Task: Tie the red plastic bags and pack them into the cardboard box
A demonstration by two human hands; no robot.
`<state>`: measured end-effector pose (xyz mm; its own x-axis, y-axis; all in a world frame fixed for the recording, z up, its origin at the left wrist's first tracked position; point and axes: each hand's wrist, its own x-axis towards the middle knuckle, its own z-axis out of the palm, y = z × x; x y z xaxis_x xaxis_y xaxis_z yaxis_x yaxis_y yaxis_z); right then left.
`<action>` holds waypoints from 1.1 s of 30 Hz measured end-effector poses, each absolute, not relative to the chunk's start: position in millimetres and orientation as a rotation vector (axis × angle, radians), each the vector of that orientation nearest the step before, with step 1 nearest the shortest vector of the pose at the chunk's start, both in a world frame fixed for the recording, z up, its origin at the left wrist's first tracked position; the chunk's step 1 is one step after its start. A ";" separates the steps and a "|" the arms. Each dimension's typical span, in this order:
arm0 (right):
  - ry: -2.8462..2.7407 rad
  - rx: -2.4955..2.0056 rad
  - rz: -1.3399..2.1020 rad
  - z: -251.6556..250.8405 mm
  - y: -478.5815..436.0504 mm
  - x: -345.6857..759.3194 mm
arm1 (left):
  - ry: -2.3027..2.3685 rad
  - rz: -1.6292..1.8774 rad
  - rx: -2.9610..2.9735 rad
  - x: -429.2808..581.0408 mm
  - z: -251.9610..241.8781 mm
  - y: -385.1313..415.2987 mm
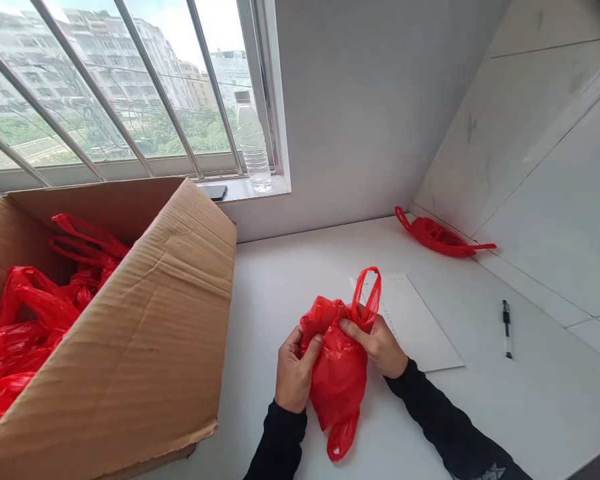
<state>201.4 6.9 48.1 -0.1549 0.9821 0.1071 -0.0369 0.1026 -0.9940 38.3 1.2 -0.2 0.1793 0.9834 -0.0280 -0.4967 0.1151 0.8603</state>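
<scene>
A crumpled red plastic bag [339, 370] is held over the white table [505, 413] between both my hands. My left hand [294, 373] grips its left side with fingers curled into the plastic. My right hand [380, 347] pinches the bag near one upright handle loop. A second handle loop hangs down at the bottom. Both my sleeves are black.
A large open cardboard box [165, 320] on the left holds several red plastic bags [25, 320]. Another red bag [437, 237] lies by the tiled wall. A white sheet of paper [420, 320], a black pen [507, 328], a water bottle [253, 143] and a dark phone [214, 192] are nearby.
</scene>
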 end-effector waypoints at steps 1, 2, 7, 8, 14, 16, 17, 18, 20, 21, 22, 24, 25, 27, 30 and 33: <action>-1.341 -1.025 1.241 47.3 7.2 201.6 | 0.746 1.235 0.826 38.4 -1.4 1.6; -1.339 -1.021 1.227 46.6 7.5 201.9 | 0.756 1.230 0.816 38.5 -2.8 1.9; -1.345 -1.048 1.210 45.7 7.9 201.9 | 0.794 1.230 0.810 37.4 -5.8 2.3; -1.339 -1.053 1.214 45.6 8.0 201.8 | 0.792 1.233 0.805 37.1 -5.0 2.2; -1.293 -1.020 1.210 42.6 9.8 203.2 | 0.746 1.210 0.851 37.9 5.3 0.2; -1.284 -1.014 1.215 40.9 10.6 203.7 | 0.750 1.224 0.861 38.4 6.8 -0.3; -1.276 -1.017 1.220 40.2 10.9 203.8 | 0.756 1.229 0.860 38.4 6.8 -0.2; -1.268 -1.023 1.225 39.8 11.1 204.0 | 0.762 1.231 0.857 38.4 6.3 0.0; -1.262 -1.036 1.221 39.6 11.4 204.4 | 0.770 1.228 0.849 38.2 4.5 0.8; -1.264 -1.041 1.211 39.9 11.4 204.7 | 0.769 1.228 0.843 38.2 3.4 1.3; -1.267 -1.045 1.195 40.4 11.3 205.1 | 0.766 1.232 0.835 38.2 2.3 1.7; -1.277 -1.048 1.165 41.5 11.0 206.1 | 0.764 1.243 0.820 38.5 0.3 2.2; -1.283 -1.049 1.155 41.9 10.8 206.5 | 0.766 1.249 0.813 38.6 -0.5 2.2; -1.296 -1.055 1.155 42.5 10.4 206.6 | 0.771 1.253 0.803 38.5 -1.7 2.0; -1.301 -1.069 1.212 42.9 9.8 204.4 | 0.778 1.263 0.784 37.7 -3.2 1.8; -1.305 -1.054 1.296 43.3 8.6 200.4 | 0.778 1.266 0.769 37.2 -4.4 1.9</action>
